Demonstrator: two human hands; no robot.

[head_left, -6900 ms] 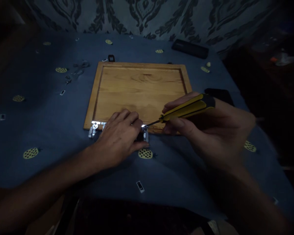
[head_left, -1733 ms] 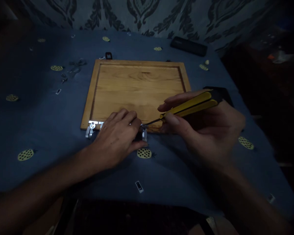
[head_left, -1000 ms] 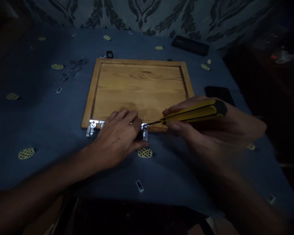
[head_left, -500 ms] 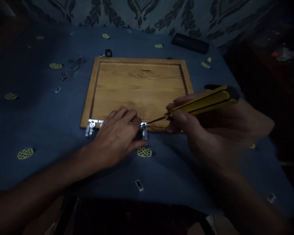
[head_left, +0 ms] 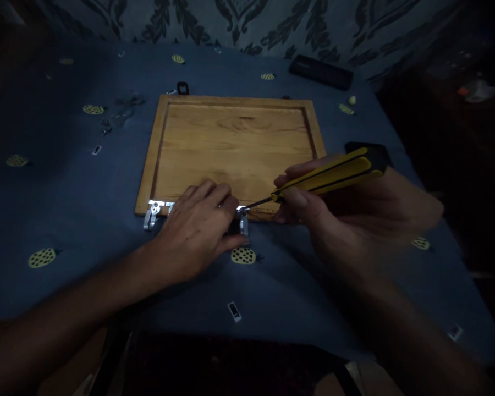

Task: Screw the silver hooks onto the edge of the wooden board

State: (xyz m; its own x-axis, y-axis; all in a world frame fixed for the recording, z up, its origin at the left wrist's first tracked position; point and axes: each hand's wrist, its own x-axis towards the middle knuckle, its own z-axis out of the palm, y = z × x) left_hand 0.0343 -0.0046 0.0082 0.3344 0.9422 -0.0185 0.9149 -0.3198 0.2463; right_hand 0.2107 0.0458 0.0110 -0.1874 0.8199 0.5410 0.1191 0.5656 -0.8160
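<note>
A framed wooden board (head_left: 235,148) lies flat on the blue cloth. Along its near edge runs a shiny metal fitting, with one looped end piece (head_left: 152,215) at the left and another looped end piece (head_left: 243,223) at the right. My left hand (head_left: 198,228) is closed over the fitting's middle and hides most of it. In my right hand (head_left: 338,220) is a yellow and black screwdriver (head_left: 325,175), tilted down to the left. Its tip meets the right end piece near a screw; whether it sits in the screw head, I cannot tell.
Small metal pieces (head_left: 106,130) lie left of the board on the pineapple-print cloth (head_left: 86,220). A dark oblong case (head_left: 320,72) is at the back right, and a black loop (head_left: 182,88) shows at the board's far edge. Behind stands a patterned wall (head_left: 268,25).
My right hand and the screwdriver handle have shifted slightly left, with the tip still at the right end piece. The left hand stays in place on the fitting.
</note>
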